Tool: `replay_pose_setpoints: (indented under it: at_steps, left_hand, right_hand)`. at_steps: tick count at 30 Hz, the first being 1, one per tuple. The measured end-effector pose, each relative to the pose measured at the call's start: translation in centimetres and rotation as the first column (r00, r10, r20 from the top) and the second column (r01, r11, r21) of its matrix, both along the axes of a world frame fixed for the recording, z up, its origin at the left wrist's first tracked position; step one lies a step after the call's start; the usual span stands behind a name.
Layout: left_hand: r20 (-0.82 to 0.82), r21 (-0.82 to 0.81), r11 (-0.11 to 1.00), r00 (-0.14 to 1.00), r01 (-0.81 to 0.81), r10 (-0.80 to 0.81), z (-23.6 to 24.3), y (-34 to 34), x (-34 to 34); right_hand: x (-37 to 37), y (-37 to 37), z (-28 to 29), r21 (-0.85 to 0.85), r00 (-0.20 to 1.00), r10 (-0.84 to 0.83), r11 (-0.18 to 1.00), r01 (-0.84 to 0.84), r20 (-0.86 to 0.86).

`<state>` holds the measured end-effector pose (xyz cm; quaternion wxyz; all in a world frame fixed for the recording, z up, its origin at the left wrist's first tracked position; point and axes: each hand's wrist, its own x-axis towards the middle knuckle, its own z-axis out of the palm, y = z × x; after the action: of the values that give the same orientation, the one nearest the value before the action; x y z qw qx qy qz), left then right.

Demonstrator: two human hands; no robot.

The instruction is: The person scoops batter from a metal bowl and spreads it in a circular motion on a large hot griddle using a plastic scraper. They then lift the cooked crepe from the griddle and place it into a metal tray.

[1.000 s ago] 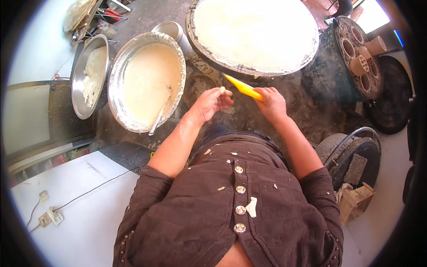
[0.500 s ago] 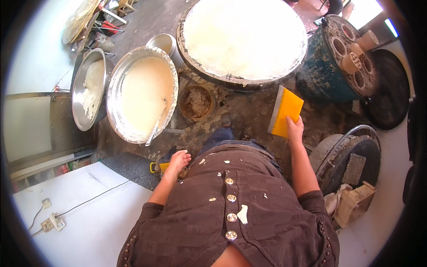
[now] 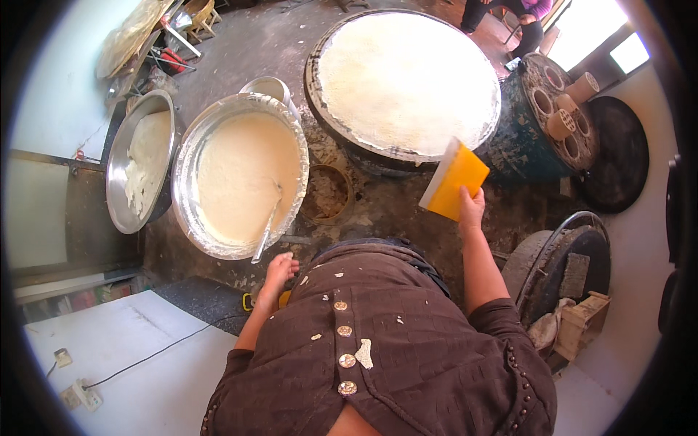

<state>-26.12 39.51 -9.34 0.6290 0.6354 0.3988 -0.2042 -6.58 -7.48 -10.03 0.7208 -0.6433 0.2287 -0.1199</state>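
Observation:
My right hand (image 3: 472, 209) is closed on a wide yellow scraper (image 3: 461, 179) with a pale straight edge, held at the near right rim of a big round griddle (image 3: 407, 83). A thin sheet of white batter covers the griddle's top. Over by my left side, my left hand (image 3: 278, 275) is empty, its fingers loosely bent and apart. Just ahead of that hand a ladle (image 3: 267, 231) leans in a large metal basin (image 3: 299, 174) of cream-coloured batter (image 3: 236, 171); its handle rests over the near rim.
A second metal basin (image 3: 116, 178) with batter remains stands at left, with a white bucket (image 3: 270, 89) behind. A small round tub (image 3: 347, 192) sits on the floor. To the right are a blue stove drum (image 3: 527, 123) with clay-coloured cylinders, and a wooden box (image 3: 582, 323). Another person (image 3: 509, 14) sits far right.
The scraper has come slightly left and tilted, nearer the griddle rim. My left hand has risen a little toward the batter basin, its fingers more bent. The view has shifted, showing more behind the griddle.

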Motion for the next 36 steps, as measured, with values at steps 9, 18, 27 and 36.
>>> replay_pose_setpoints:
  at_steps: [9,18,27,36]
  left_hand:
    - [-0.125,0.235,0.741,0.776,0.629,-0.619,-6.4,8.0,-7.0]
    - [-0.061,0.06,0.952,0.953,0.301,-0.298,-2.9,4.0,1.5]
    - [-0.098,0.039,0.911,0.909,0.411,-0.405,-4.9,4.5,1.4]
    - [-0.157,0.053,0.95,0.942,0.307,-0.296,-5.5,4.3,2.1]
  right_hand:
    - [1.6,5.8,-3.0,-0.425,0.812,0.355,0.715,-0.555,-0.464]
    - [0.2,5.8,0.0,0.212,0.993,-0.1,0.971,0.11,-0.059]
    - [4.8,5.1,0.5,0.264,0.785,-0.564,0.741,0.618,-0.256]
    - [11.8,1.1,2.9,-0.064,0.609,-0.674,0.69,0.721,-0.419]
